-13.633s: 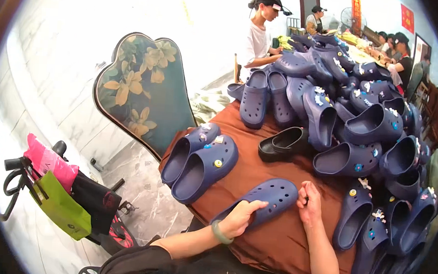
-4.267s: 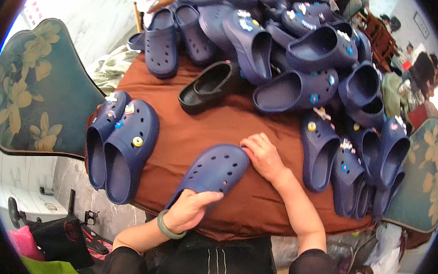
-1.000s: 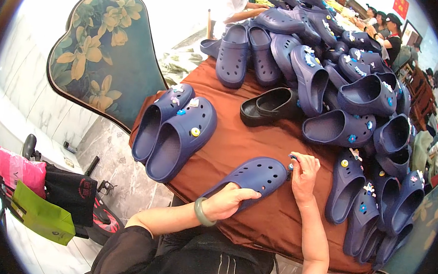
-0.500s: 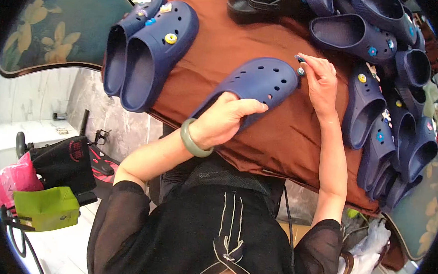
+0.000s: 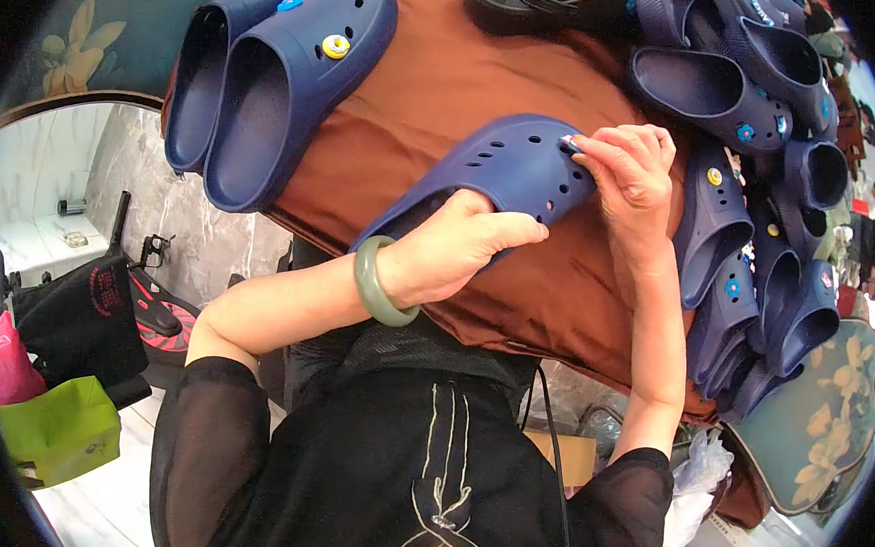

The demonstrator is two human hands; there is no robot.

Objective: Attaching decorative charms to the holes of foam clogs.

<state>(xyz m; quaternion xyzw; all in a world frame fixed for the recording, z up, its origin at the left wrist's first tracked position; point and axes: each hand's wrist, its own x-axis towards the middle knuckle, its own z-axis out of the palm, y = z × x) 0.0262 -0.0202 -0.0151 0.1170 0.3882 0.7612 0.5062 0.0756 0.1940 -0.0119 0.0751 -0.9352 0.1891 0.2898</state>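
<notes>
A navy blue clog (image 5: pixel 499 162) with round vent holes lies tilted over the cloth in front of me. My left hand (image 5: pixel 444 249), a green bangle on its wrist, grips it with fingers inside the opening and thumb on the outer side. Between the thumb and fingertips of my right hand (image 5: pixel 631 190) is a small shoe charm (image 5: pixel 569 143), held against a hole near the clog's toe. Fingers partly cover the charm, so its shape and whether its stem is in the hole cannot be made out.
A pair of navy clogs (image 5: pixel 288 94) with charms stands at the left of the brown cloth (image 5: pixel 431 53). Several decorated navy clogs (image 5: pixel 716 225) crowd the right side. A black clog (image 5: pixel 549 10) lies at the far edge. Chairs and bags (image 5: pixel 67 426) flank the table.
My right hand has brought the charm leftward from beside the toe onto the clog's holes. My left hand keeps its grip on the clog. The whole view has shifted slightly.
</notes>
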